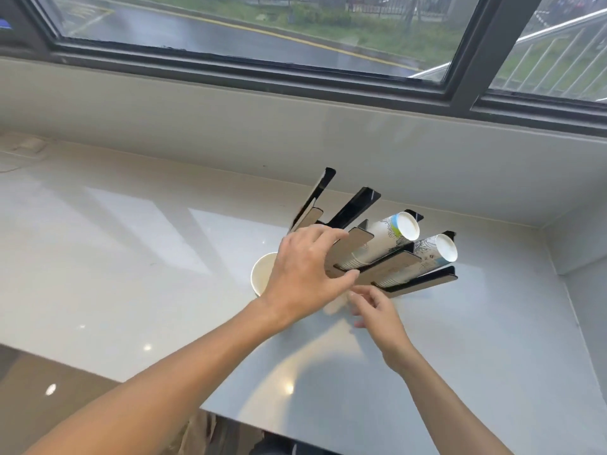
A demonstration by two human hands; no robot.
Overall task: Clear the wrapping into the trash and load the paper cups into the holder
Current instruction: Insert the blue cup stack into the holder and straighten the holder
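A black cup holder (356,205) with tall dividers stands on the pale counter (131,257) by the wall. Two stacks of printed paper cups (391,236) (433,249) fill its two right slots, bases pointing up. My left hand (302,274) is spread over the holder's front, with the fingers on one divider and the thumb on its front edge. Behind this hand shows the rim of a white paper cup (262,274); the rest of the cup is hidden. My right hand (377,313) hovers at the holder's foot, fingers loosely apart, beside a pale blurred patch.
A grey wall ledge and a dark-framed window (295,73) run behind the counter. A side wall (578,244) closes the corner on the right. The counter's front edge (98,369) drops off at lower left. No wrapping or trash bin shows.
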